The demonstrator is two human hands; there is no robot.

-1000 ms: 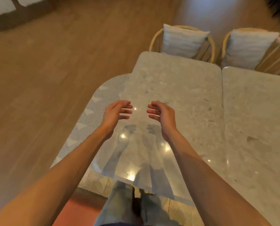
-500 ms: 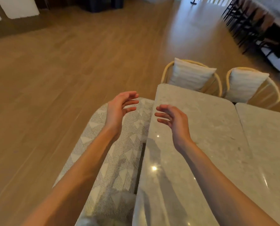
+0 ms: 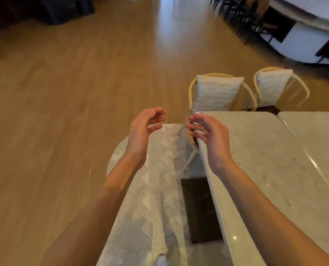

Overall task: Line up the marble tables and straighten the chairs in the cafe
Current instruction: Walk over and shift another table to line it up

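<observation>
head view: my left hand (image 3: 143, 129) and my right hand (image 3: 210, 137) are raised in front of me, palms turned toward each other, apart, holding nothing. the fingers of both are loosely curved and a little spread, not pressed together and not pinching anything. my left hand is over the patterned rug (image 3: 156, 191); my right hand is above the left edge of the near marble table (image 3: 255, 162), close to that table's far left corner. i cannot tell whether it touches the stone.

the near marble table runs with its long axis away from me, from the lower right up toward the chairs, its left edge a straight line along the rug. a second marble table (image 3: 317, 131) sits just beside it on the right, with a narrow seam between the two; their far edges look about level.

at the far edge of the near table stands a cushioned chair (image 3: 217, 93), its back toward the open wooden floor (image 3: 73, 93). a second cushioned chair (image 3: 275, 87) stands near it, behind the seam between the tables. under the near table's left edge a dark base (image 3: 200, 210) rests on the rug.
</observation>
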